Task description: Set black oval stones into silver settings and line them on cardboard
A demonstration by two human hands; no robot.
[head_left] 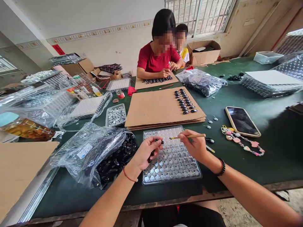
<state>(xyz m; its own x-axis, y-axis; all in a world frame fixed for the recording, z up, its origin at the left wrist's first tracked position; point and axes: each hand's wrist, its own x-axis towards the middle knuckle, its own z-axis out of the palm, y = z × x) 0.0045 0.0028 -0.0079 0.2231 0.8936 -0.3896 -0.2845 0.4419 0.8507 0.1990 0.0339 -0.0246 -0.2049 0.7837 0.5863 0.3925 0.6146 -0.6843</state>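
Observation:
My left hand [148, 153] is closed, pinching a small shiny black oval piece [162, 142] between thumb and forefinger. Another black piece shows under its curled fingers. In my right hand [193, 143] is a thin wooden-handled brush [193, 136], its dark tip pointing left, a little apart from the pinched piece. Beneath both hands lies a clear plastic tray [174, 178] with rows of round pockets, many filled with small round clear or silvery parts. Left of it, an open plastic bag [81, 157] spills a heap of black pieces [115, 164].
Behind the tray, stacked cardboard sheets [151, 107] carry rows of black pieces [184, 101]. A box of small metal parts [115, 115] stands left. A phone [242, 121] with a beaded strap [246, 142] lies right. Across the table sits a person in red [148, 58], with another person beside them.

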